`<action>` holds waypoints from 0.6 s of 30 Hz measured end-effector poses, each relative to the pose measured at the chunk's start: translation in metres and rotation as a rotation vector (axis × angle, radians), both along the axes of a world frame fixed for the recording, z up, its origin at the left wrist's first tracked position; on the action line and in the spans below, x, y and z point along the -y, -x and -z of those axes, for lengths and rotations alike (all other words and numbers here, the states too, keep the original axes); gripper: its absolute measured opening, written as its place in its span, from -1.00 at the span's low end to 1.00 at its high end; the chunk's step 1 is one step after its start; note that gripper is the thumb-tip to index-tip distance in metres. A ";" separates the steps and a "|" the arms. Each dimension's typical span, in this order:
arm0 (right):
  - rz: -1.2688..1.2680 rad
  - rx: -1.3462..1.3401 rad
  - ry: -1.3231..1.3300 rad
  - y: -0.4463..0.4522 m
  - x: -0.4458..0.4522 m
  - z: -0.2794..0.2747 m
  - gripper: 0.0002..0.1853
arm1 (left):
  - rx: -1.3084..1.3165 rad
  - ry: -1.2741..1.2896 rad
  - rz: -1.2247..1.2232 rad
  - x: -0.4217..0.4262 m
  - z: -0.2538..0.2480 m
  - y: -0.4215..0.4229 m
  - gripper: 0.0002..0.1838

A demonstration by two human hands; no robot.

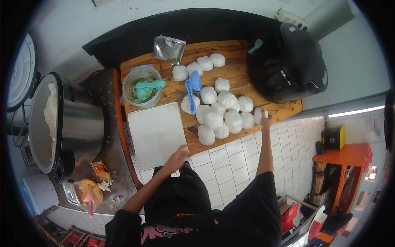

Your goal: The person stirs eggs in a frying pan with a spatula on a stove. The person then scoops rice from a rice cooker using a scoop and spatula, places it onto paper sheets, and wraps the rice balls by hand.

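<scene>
At the right end of a pile of white wrapped bundles (213, 119), my right hand (266, 118) has its fingers around one rounded white wrapped bundle (259, 115) near the table's front edge. My left hand (179, 158) is beside the lower right corner of a stack of white paper sheets (156, 133), fingers stretched out, holding nothing I can see. A blue scoop (193, 88) lies on a bundle behind the pile. Left of it stands a clear tub (128, 94) of green-flecked food with a turquoise scoop (150, 85) in it.
Several more bundles (205, 63) line the back of the wooden table (240, 53), by a silver pouch (169, 49). A black cooker (298, 66) fills the right end. On the left counter stand a large steel pot (84, 129) of white rice and a food-smeared container (91, 192).
</scene>
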State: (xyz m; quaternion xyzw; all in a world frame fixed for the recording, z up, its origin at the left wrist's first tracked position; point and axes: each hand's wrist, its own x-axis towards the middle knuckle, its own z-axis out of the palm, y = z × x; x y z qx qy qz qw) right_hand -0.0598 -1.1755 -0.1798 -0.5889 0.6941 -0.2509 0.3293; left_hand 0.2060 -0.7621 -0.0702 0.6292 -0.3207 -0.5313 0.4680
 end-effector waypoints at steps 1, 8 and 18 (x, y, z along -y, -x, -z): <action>-0.045 -0.184 0.079 -0.002 0.007 0.010 -0.21 | -0.029 -0.132 -0.017 -0.028 0.006 -0.010 -0.61; -0.127 -0.537 0.640 -0.066 -0.011 -0.053 -0.55 | -0.197 -0.382 -0.430 -0.168 -0.001 -0.045 -0.66; -0.955 -0.322 0.332 -0.308 -0.160 -0.047 -0.55 | 0.414 -0.254 -0.894 -0.201 -0.099 -0.100 -0.69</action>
